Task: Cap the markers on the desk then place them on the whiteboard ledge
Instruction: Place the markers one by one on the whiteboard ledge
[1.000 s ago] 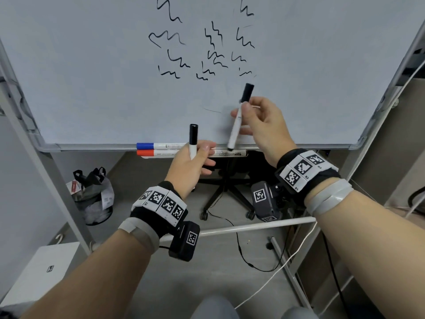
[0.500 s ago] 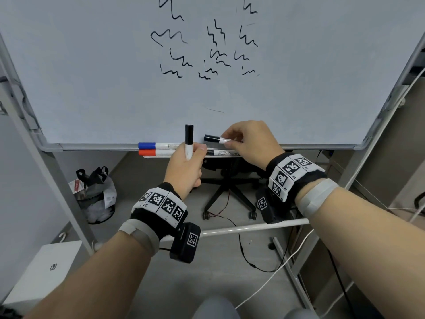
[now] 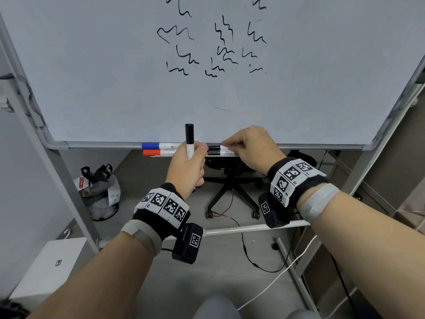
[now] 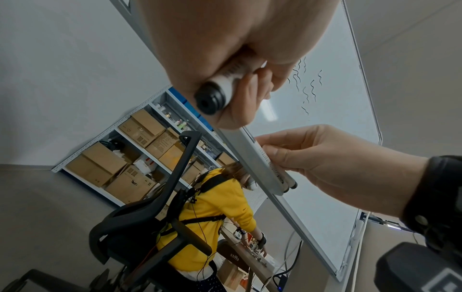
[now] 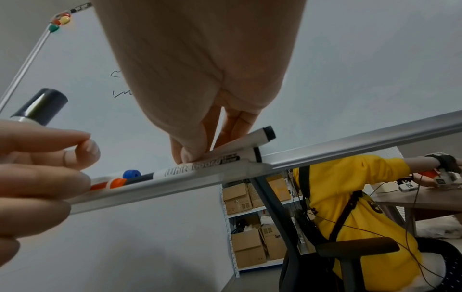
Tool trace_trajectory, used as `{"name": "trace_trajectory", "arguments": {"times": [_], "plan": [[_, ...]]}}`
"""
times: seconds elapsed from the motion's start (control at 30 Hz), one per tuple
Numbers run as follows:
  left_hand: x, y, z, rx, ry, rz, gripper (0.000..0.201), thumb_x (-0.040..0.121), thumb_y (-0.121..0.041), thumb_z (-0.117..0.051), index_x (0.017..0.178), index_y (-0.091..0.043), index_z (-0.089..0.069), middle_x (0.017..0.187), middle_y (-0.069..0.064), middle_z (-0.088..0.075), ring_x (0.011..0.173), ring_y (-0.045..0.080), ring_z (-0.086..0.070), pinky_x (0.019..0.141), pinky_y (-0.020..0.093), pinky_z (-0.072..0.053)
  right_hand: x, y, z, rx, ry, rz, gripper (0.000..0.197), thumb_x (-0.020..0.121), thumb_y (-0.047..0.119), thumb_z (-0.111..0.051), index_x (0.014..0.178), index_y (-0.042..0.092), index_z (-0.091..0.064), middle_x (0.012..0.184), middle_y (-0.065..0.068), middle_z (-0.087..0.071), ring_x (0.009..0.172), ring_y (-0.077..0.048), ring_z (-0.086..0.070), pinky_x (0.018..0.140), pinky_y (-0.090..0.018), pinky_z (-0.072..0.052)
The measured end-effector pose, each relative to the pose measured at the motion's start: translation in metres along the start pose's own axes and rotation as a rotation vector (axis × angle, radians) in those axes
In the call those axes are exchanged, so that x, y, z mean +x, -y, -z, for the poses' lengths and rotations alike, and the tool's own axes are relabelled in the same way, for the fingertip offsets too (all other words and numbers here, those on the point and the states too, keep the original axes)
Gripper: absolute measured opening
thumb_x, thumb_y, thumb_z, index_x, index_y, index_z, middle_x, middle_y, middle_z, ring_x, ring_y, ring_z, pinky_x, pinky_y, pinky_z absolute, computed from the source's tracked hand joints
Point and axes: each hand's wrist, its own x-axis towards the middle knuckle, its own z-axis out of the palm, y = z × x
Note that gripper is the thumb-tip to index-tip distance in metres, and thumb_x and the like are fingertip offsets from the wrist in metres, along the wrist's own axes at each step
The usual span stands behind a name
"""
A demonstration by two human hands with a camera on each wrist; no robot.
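Observation:
My left hand (image 3: 192, 155) grips a capped black marker (image 3: 189, 138) upright, just in front of the whiteboard ledge (image 3: 310, 147); its black butt end (image 4: 211, 97) pokes out below my fist. My right hand (image 3: 228, 146) pinches a second capped black marker (image 3: 215, 147) lying along the ledge. In the right wrist view that marker (image 5: 261, 136) sits slightly tilted on top of another black marker (image 5: 200, 165), held between thumb and fingers. A blue-capped marker (image 3: 153, 145) and a red-capped marker (image 3: 153, 153) lie on the ledge to the left.
Under the board stand a black office chair (image 3: 232, 183), a bagged bin (image 3: 99, 194) and the stand's white crossbar (image 3: 248, 228). Cables trail over the floor. A white box (image 3: 46, 268) sits low left. A person in a yellow top (image 5: 350, 197) works at a desk behind the board.
My right hand brought its marker down from upright in front of the board and laid it flat on the ledge. The left hand rose a little toward the ledge, its marker still upright.

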Motion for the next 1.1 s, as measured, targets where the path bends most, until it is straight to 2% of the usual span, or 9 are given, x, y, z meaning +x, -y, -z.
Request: {"name": "trace_trajectory", "arguments": {"times": [0.17,0.4,0.5,0.63,0.8,0.87,0.93,1.03,1.1], "plan": [[0.0,0.0,-0.002,0.035,-0.001,-0.007,0.014,0.104,-0.027,-0.054,0.101,-0.013,-0.055,0.067,0.002,-0.051,0.044,0.014,-0.041,0.039,0.021,-0.027,-0.002,-0.001,-0.001,0.037,-0.059,0.007,0.02,0.093,0.011,-0.074,0.108,0.019,-0.084,0.106,0.0,-0.083,0.104,-0.018,-0.074,0.099,-0.026,-0.052],[0.001,0.0,0.0,0.036,0.004,-0.036,0.013,0.104,-0.024,-0.054,0.102,-0.011,-0.056,0.064,0.001,-0.054,0.045,0.014,-0.044,0.039,0.021,-0.029,-0.01,0.001,0.007,0.039,-0.097,0.011,0.021,0.096,0.028,-0.072,0.113,0.021,-0.082,0.108,0.002,-0.08,0.097,-0.011,-0.066,0.091,-0.024,-0.048],[0.0,-0.004,0.0,0.007,0.07,-0.033,0.01,0.102,-0.021,-0.057,0.097,-0.013,-0.056,0.064,0.001,-0.051,0.047,0.015,-0.039,0.04,0.022,-0.028,-0.013,0.007,0.009,0.22,-0.197,-0.016,0.018,0.097,0.032,-0.07,0.105,0.022,-0.083,0.097,0.007,-0.08,0.089,-0.016,-0.07,0.088,-0.031,-0.056],[-0.004,-0.011,-0.01,-0.162,0.201,-0.036,0.017,0.095,-0.026,-0.056,0.092,-0.01,-0.06,0.073,0.007,-0.053,0.054,0.018,-0.047,0.042,0.025,-0.033,-0.014,0.021,0.018,0.534,-0.134,-0.008,0.017,0.096,0.033,-0.074,0.107,0.021,-0.081,0.098,0.007,-0.08,0.081,-0.018,-0.07,0.075,-0.02,-0.054],[-0.007,-0.016,-0.022,0.015,0.111,-0.211,0.045,0.096,-0.061,-0.048,0.112,-0.024,-0.067,0.101,0.0,-0.065,0.089,0.021,-0.065,0.085,0.047,-0.052,-0.017,0.024,0.03,0.682,-0.05,0.045,0.02,0.088,0.024,-0.08,0.105,0.018,-0.07,0.095,-0.006,-0.074,0.079,-0.016,-0.063,0.075,-0.032,-0.054],[-0.01,-0.02,-0.027,0.072,0.129,-0.259,0.045,0.101,-0.061,-0.041,0.122,-0.026,-0.06,0.125,0.007,-0.067,0.113,0.027,-0.068,0.099,0.053,-0.053,-0.021,0.024,0.033,0.676,0.045,0.043,0.031,0.087,0.022,-0.084,0.112,0.017,-0.067,0.098,-0.008,-0.08,0.083,-0.016,-0.07,0.076,-0.032,-0.055],[-0.014,-0.023,-0.032,0.064,0.143,-0.292,0.038,0.108,-0.049,-0.036,0.129,-0.021,-0.049,0.127,0.014,-0.067,0.11,0.019,-0.073,0.093,0.042,-0.058,-0.025,0.024,0.036,0.68,0.108,0.032,0.042,0.086,0.018,-0.086,0.122,0.014,-0.064,0.101,-0.005,-0.083,0.08,-0.012,-0.075,0.076,-0.03,-0.057],[-0.016,-0.024,-0.04,0.068,0.146,-0.339,0.026,0.112,-0.029,-0.031,0.127,-0.011,-0.044,0.107,-0.001,-0.062,0.075,-0.009,-0.069,0.068,0.009,-0.049,-0.027,0.021,0.038,0.671,0.123,0.042,0.041,0.085,0.014,-0.086,0.121,0.011,-0.066,0.099,-0.007,-0.084,0.083,-0.017,-0.078,0.084,-0.038,-0.062],[-0.016,-0.023,-0.045,0.048,0.142,-0.355,0.027,0.112,-0.027,-0.031,0.128,-0.01,-0.044,0.115,-0.002,-0.062,0.075,-0.009,-0.068,0.064,0.008,-0.049,-0.027,0.02,0.04,0.659,0.135,0.056,0.034,0.085,0.012,-0.086,0.115,0.01,-0.07,0.097,-0.009,-0.083,0.091,-0.023,-0.079,0.091,-0.043,-0.061]]}}
